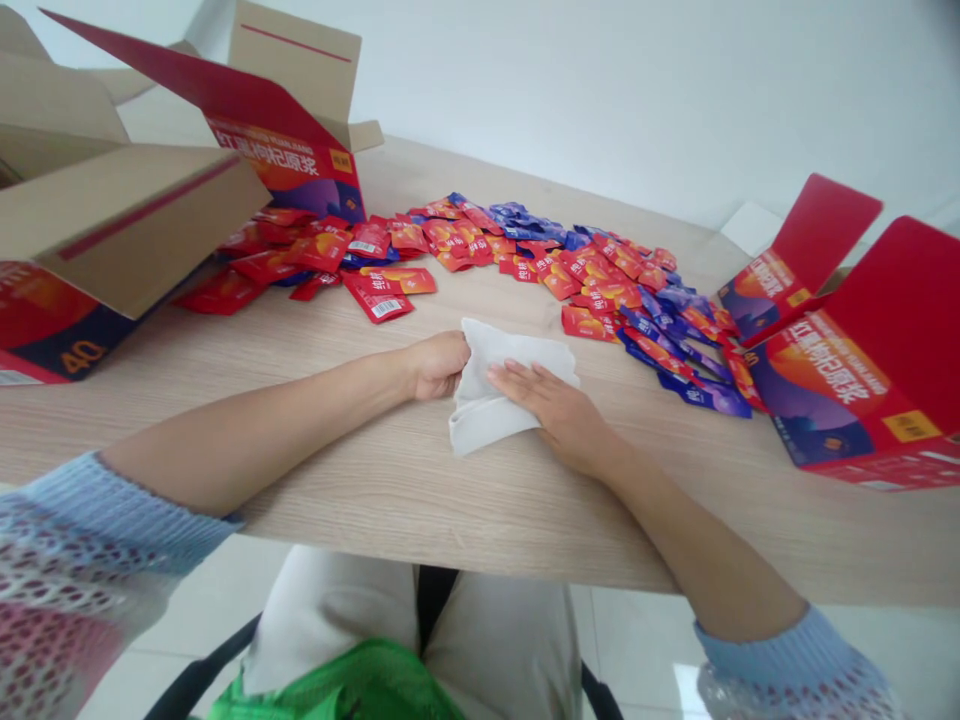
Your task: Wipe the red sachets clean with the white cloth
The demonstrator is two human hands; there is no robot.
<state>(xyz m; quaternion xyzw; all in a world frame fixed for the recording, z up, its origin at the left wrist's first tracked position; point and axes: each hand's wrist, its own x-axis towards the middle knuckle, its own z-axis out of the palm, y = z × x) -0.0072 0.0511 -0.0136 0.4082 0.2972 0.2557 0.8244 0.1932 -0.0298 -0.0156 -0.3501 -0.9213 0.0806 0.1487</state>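
Observation:
A white cloth (491, 420) lies on the wooden table in front of me, with its lower left edge folded over. My left hand (441, 365) is closed at the cloth's left edge, and its fingers are curled out of sight against it. Spread nearly flat on the right part of the cloth is my right hand (551, 405), palm down with its fingers pointing left. Beyond the cloth, red sachets (379, 295) and blue sachets (525, 222) form a long curved pile.
Two open cartons stand at the left, a near one (64, 310) and a far one (285, 165). Two open red boxes, one nearer (847, 380) and one behind (765, 290), stand at the right end of the pile. The table's front edge (450, 560) runs before my lap.

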